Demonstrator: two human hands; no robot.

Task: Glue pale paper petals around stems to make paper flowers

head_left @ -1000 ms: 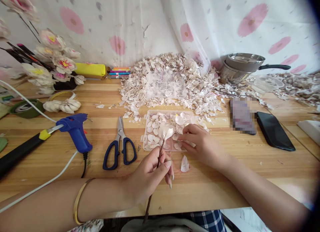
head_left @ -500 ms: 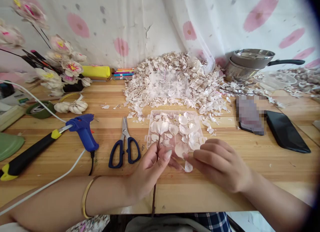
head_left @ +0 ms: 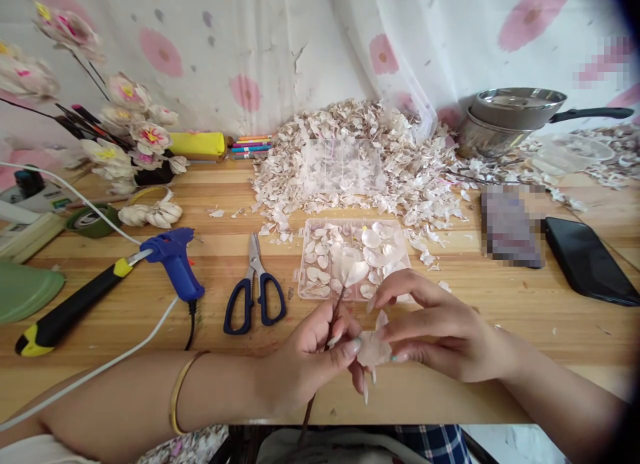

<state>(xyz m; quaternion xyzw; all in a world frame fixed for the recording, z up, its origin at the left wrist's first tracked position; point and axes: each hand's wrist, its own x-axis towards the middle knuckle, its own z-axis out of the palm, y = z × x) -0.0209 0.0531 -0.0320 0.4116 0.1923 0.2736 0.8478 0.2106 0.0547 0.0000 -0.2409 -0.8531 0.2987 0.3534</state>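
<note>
My left hand (head_left: 313, 354) grips a thin brown stem (head_left: 311, 405), which leans across the palm with a pale petal flower head (head_left: 349, 265) at its upper end. Between my hands is a translucent whitish petal (head_left: 375, 352); the left thumb touches its left edge. My right hand (head_left: 445, 334) pinches the same petal at its right side, index finger raised. A smaller petal piece (head_left: 381, 319) stands up beside those fingers. Just beyond, an open clear plastic box (head_left: 301, 276) holds many loose petals, partly behind the flower head.
Blue-handled scissors (head_left: 237, 311) and a blue glue gun (head_left: 175, 261) with a white cord lie left. Behind the box are a heap of dried petals (head_left: 425, 191) and another clear box (head_left: 345, 164). Finished flowers (head_left: 150, 137) stand back left; a pan (head_left: 520, 107) and black phone (head_left: 593, 261) are right.
My hands have come closer together, and the petal is now turned broad side up between them. The flower head has shifted right with the left hand. The view has moved slightly.
</note>
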